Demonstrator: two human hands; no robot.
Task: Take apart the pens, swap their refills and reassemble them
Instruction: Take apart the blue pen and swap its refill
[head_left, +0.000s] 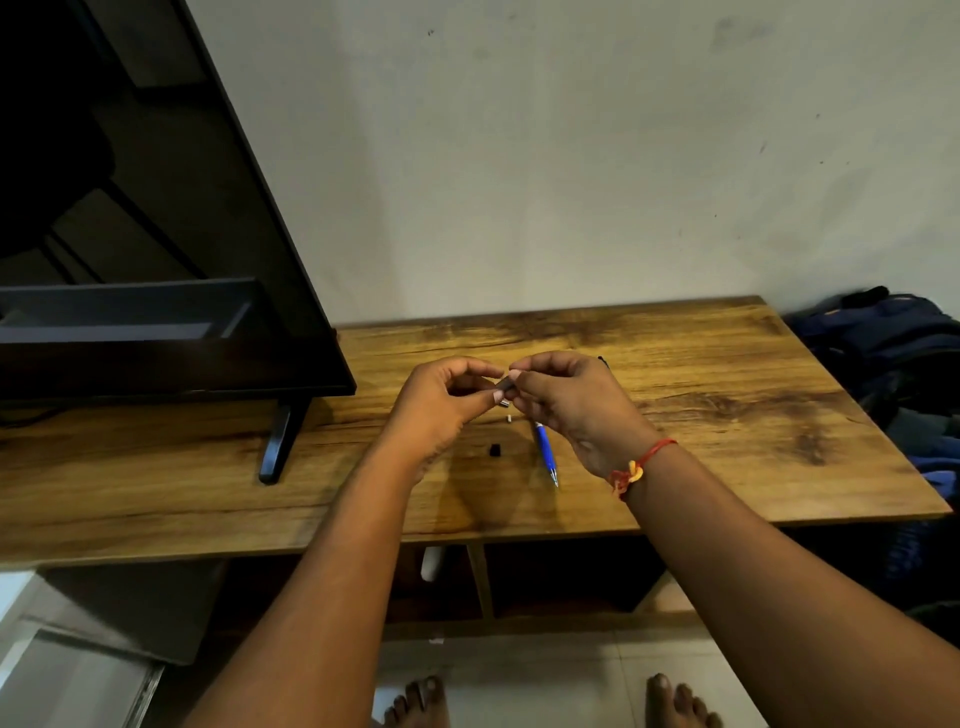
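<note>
1. Wood-grain surface (727, 374), brown with yellow streaks, runs across the view against a pale wall (571, 156).
2. Above the middle of it the left hand (441, 402) and the right hand (569, 400) meet, raised off the wood, with their fingertips almost touching.
3. Both hands hold one dark pen part (505, 385), a short grey-black piece.
   - The left hand pinches its near end between thumb and forefinger, with the other fingers curled in.
   - The right hand has its thumb and fingers curled round the far end.
   - Most of the part is hidden by the fingers, so I cannot tell which piece of a pen it is.
4. A small dark tip (602, 359) shows just past the right hand's knuckles. Whether it belongs to the held part cannot be told.
5. The blue pen (545, 452) lies on the surface under the right hand. Its metal point faces the person and its upper end is hidden behind that hand.
6. Two loose bits lie on the wood beneath the hands.
   - A tiny white piece (509, 418) sits just left of the blue pen's upper end.
   - A small black piece (495, 449) sits nearer the person, left of the blue pen and apart from it.
7. A red thread band (641, 465) with a yellow knot circles the right wrist.
8. On the left stands a television (156, 234) with a dark screen, its black foot (280, 441) resting on the surface.
9. A dark blue bag (883, 338) lies past the right edge of the surface.
10. Bare feet (421, 701) stand on the pale tiled floor at the bottom of the view.
</note>
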